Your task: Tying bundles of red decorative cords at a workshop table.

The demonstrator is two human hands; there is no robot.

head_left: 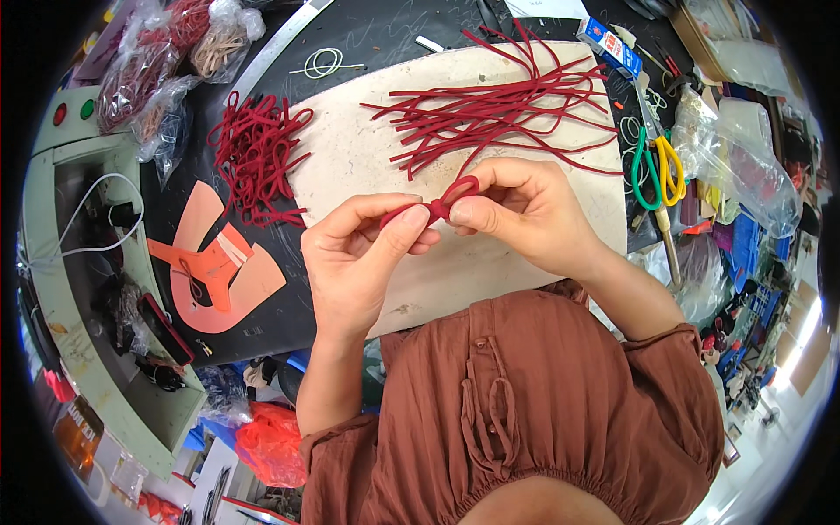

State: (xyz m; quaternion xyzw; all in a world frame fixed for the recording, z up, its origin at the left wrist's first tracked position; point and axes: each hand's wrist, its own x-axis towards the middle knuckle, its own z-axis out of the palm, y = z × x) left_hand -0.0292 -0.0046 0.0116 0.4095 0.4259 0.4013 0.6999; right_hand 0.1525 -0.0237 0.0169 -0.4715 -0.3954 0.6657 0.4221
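Observation:
Between my two hands is a dark red cord bow (439, 208), with a knot in its middle and a loop standing up on the right. Thumb and fingers of my left hand (367, 241) pinch its left side. My right hand (525, 210) pinches the right loop close to the knot. Beyond my hands, loose straight red cords (499, 114) lie spread across a pale board (341, 166). To the left sits a heap of tied red bows (258, 157), partly over the board's edge.
Orange and peach cut pieces (219, 271) lie left on the black table (289, 324). Scissors with green and yellow handles (656, 171) rest at the right, beside a blue box (610, 45). Bagged cords (157, 79) stand far left, above a grey-green machine frame (96, 280).

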